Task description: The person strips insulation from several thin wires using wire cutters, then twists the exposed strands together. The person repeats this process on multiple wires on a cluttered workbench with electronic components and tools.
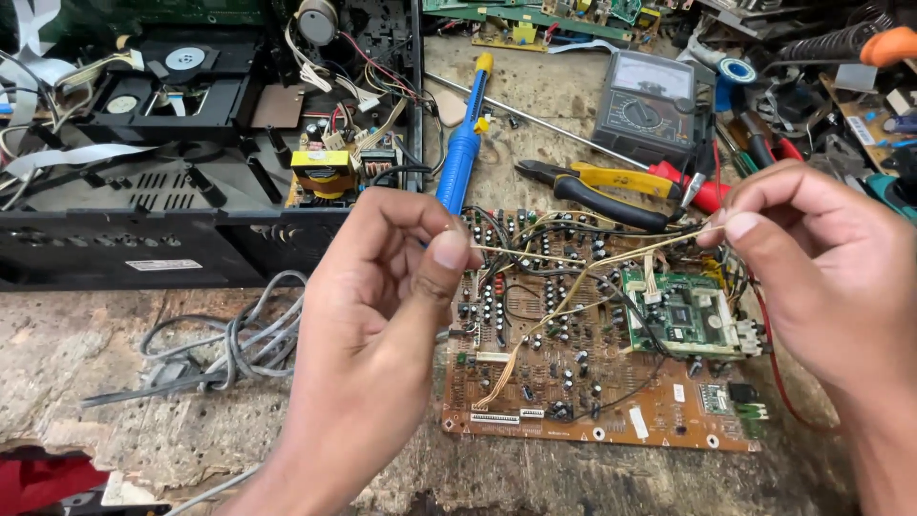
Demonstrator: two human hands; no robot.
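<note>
Pinching thin wire (583, 258), both hands' fingers (449, 250) clamped; circuit board (592, 382) beneath, pliers (602, 191) behind.

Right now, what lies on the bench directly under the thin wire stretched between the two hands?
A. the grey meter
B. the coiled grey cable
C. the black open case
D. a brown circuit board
D: the thin wire, pinched between the left hand and the right hand, spans over the brown circuit board with its small green board.
</note>
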